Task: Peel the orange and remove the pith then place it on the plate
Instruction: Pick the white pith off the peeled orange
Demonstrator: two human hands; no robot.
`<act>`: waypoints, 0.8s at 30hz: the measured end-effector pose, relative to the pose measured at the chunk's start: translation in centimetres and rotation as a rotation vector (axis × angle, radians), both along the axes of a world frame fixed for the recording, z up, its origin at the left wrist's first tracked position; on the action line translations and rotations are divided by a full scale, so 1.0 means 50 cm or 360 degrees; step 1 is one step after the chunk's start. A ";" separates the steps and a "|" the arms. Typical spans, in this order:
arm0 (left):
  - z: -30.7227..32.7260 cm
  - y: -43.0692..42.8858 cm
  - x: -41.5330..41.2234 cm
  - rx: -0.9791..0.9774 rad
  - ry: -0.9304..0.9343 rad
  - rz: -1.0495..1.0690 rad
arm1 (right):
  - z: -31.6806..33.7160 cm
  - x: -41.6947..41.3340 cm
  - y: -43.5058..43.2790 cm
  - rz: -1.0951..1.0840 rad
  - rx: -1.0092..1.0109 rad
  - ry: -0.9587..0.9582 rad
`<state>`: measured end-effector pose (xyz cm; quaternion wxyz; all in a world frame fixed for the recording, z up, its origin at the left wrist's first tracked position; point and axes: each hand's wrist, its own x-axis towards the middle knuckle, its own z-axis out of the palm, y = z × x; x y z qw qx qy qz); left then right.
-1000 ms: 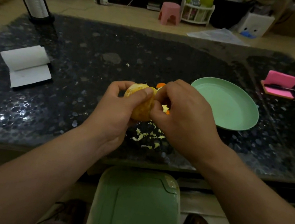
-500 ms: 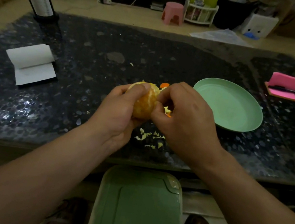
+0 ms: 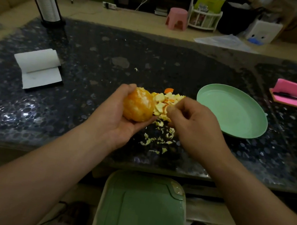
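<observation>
Your right hand sits between the peel pile and the plate. The plate's near-left rim is just beside your knuckles, so you have an open path straight across. The peel pile fills the gap between your hands, close against the orange in your left hand. Pith scraps litter the table between your wrists, toward the near edge. Bare tabletop runs left of your left hand as far as the notepad near the left edge. A cup stack stands upright at the far-left corner. A pink pad sits near the right edge, beyond the plate. The far middle is bare stone.
</observation>
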<state>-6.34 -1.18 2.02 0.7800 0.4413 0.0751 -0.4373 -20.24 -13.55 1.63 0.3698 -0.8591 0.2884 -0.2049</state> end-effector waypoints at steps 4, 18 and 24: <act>0.003 0.003 0.000 -0.0025 0.0032 -0.0050 | 0.001 0.009 -0.006 0.0032 0.0013 -0.0002; 0.004 0.005 -0.007 -0.0168 0.0208 -0.0189 | 0.002 0.010 -0.023 -0.0051 0.0083 -0.0167; 0.005 0.002 -0.011 -0.0088 0.0190 -0.0267 | 0.004 0.023 -0.012 0.0265 0.0382 -0.0090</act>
